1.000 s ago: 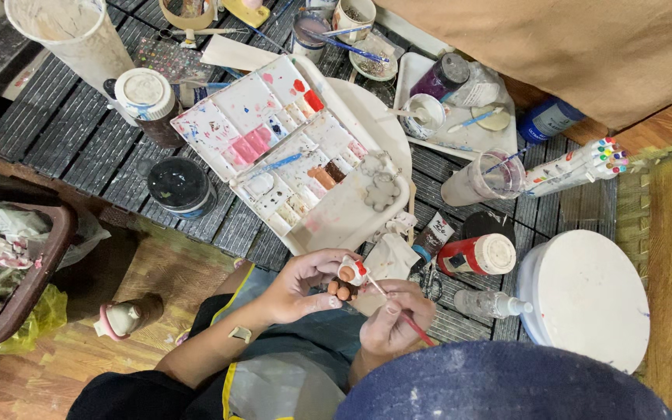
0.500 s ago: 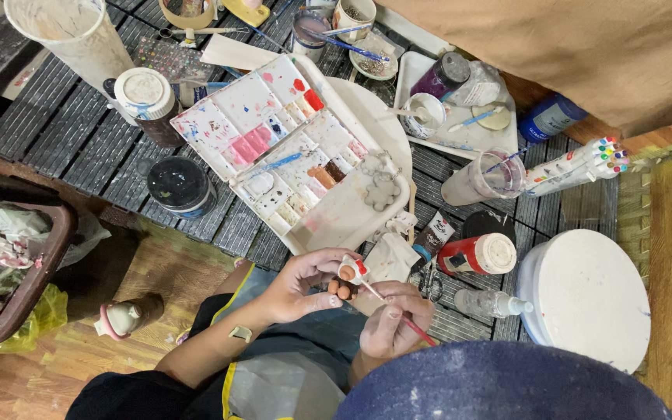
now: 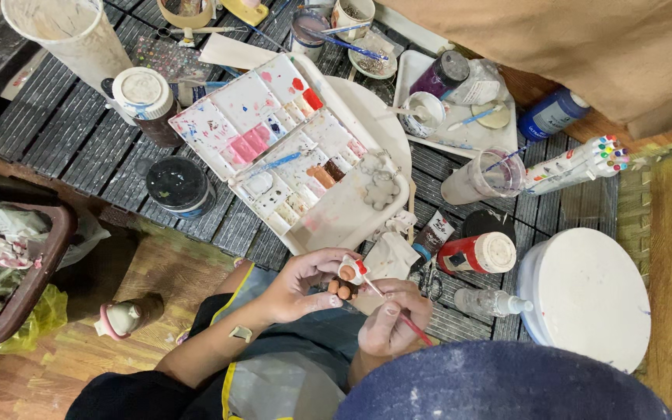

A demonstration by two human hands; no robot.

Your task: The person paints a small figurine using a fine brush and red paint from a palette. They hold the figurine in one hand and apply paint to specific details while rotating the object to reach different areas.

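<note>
My left hand (image 3: 299,286) pinches a small clay figurine (image 3: 348,276) with orange and white parts, held over my lap at the near edge of the slatted table. My right hand (image 3: 393,317) grips a thin red-handled paintbrush (image 3: 398,315), its tip touching the figurine. Just beyond the hands lies a large white paint palette (image 3: 289,148) with pink, red, blue and brown wells and a blue brush resting across it.
A red paint bottle (image 3: 476,253) lies to the right, beside a white round lidded tub (image 3: 581,295) and a marker bundle (image 3: 577,163). Jars, cups and a white tray (image 3: 460,117) crowd the far side. A brown bin (image 3: 9,272) of scraps stands at left.
Both hands stay together over my lap. The brush tip has shifted slightly on the figurine; nothing else moved.
</note>
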